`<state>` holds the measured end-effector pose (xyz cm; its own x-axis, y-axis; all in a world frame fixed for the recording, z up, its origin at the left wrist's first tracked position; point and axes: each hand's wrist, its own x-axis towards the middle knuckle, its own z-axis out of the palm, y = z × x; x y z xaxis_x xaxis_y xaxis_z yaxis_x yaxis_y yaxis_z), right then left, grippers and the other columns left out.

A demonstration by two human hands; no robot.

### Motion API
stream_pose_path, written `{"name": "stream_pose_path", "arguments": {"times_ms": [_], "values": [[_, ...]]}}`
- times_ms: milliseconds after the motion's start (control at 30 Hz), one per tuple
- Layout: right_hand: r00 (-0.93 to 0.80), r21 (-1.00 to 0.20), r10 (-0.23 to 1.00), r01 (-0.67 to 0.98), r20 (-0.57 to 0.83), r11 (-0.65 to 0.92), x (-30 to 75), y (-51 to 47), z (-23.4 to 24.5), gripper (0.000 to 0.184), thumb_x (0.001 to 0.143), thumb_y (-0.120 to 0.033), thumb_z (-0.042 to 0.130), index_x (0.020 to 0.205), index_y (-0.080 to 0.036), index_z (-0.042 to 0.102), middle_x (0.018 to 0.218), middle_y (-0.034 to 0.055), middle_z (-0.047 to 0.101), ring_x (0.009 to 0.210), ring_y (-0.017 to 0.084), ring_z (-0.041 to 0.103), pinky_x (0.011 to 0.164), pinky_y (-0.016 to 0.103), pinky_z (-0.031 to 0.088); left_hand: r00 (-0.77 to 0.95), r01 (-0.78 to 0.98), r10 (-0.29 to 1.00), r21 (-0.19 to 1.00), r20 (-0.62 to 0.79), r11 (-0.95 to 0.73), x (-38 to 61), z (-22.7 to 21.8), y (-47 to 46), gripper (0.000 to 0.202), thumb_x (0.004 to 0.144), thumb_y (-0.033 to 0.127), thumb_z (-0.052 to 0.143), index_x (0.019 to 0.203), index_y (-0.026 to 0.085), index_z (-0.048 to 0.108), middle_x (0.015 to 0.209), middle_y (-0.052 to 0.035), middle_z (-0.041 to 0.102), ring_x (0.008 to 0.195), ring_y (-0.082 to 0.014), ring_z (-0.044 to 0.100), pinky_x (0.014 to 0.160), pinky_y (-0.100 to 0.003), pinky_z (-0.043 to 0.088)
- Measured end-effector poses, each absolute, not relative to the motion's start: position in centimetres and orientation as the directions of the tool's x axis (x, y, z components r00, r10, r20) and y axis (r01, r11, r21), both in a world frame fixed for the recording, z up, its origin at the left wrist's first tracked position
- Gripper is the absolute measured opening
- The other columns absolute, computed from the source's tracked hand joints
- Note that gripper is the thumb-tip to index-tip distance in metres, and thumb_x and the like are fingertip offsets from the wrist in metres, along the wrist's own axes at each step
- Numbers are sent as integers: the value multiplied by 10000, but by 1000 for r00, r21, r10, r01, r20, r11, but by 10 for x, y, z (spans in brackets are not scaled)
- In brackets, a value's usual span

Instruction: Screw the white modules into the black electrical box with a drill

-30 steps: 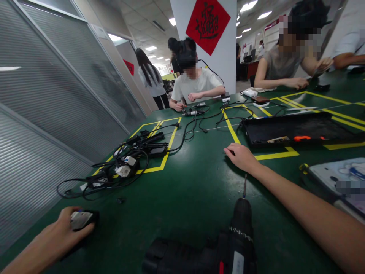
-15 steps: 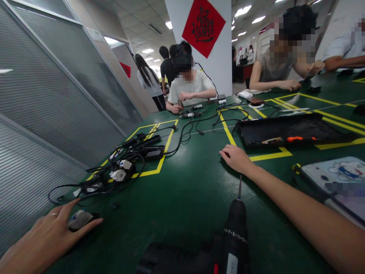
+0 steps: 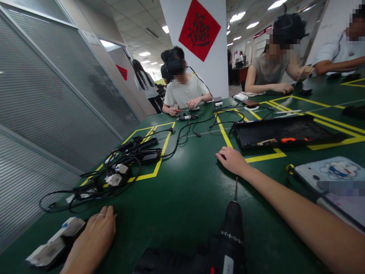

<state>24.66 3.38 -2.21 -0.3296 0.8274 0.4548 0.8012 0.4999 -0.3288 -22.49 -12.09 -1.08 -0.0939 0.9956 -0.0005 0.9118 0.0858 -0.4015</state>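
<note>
My left hand [image 3: 95, 236] is low on the green table, its fingers together and curled downward. Whatever is under the fingertips is hidden. Just left of that hand sits a white-and-black blocky device [image 3: 58, 243]. My right hand [image 3: 232, 161] rests on the table with the fingers curled in, and nothing shows in it. A black power drill [image 3: 234, 228] with a long thin bit lies in front of me, the bit's tip close to my right wrist.
Tangled black cables and devices [image 3: 134, 156] lie at the left within yellow tape. A black tray [image 3: 285, 133] holding an orange-handled tool stands at the right, behind a phone with a cartoon case [image 3: 333, 171]. Co-workers [image 3: 182, 87] sit across the table.
My left hand has moved right, off the white-and-black device, and its spread fingers have closed. The small dark piece on the table there is now out of sight. My right hand stays put.
</note>
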Motion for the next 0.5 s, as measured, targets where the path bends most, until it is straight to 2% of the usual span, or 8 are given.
{"name": "stream_pose_path", "arguments": {"times_ms": [67, 100, 267, 500], "values": [[-330, -324, 825, 802, 458, 501, 246, 34, -23, 271, 963, -272, 456, 794, -151, 629, 828, 45, 565, 812, 167, 524, 730, 256, 387, -68, 887, 998, -457, -1, 60, -229, -13, -118, 572, 880, 278, 209, 1242, -61, 494, 1271, -271, 534, 1161, -329, 528, 1040, -410, 328], [-330, -322, 825, 804, 458, 500, 246, 35, -23, 272, 963, -272, 456, 792, -150, 629, 828, 47, 566, 815, 167, 525, 734, 256, 387, -83, 892, 996, -445, 12, 79, -229, -13, -117, 569, 886, 286, 213, 1251, -53, 487, 1265, -259, 545, 1142, -318, 545, 1027, -393, 350], [-327, -323, 829, 806, 454, 495, 246, 36, -25, 273, 967, -273, 448, 806, -152, 632, 842, 51, 566, 826, 168, 529, 744, 260, 390, -177, 940, 980, -281, 86, 194, -222, -9, -115, 564, 890, 369, 253, 1264, 16, 484, 1295, -202, 542, 1163, -308, 538, 1003, -385, 393], [-331, -319, 824, 805, 459, 501, 247, 36, -25, 262, 962, -271, 458, 808, -157, 637, 837, 43, 564, 818, 165, 526, 734, 261, 397, -232, 965, 969, -103, 79, 240, -217, -3, -116, 518, 883, 435, 318, 1219, 97, 521, 1232, -161, 594, 1084, -303, 588, 943, -394, 430]]}}
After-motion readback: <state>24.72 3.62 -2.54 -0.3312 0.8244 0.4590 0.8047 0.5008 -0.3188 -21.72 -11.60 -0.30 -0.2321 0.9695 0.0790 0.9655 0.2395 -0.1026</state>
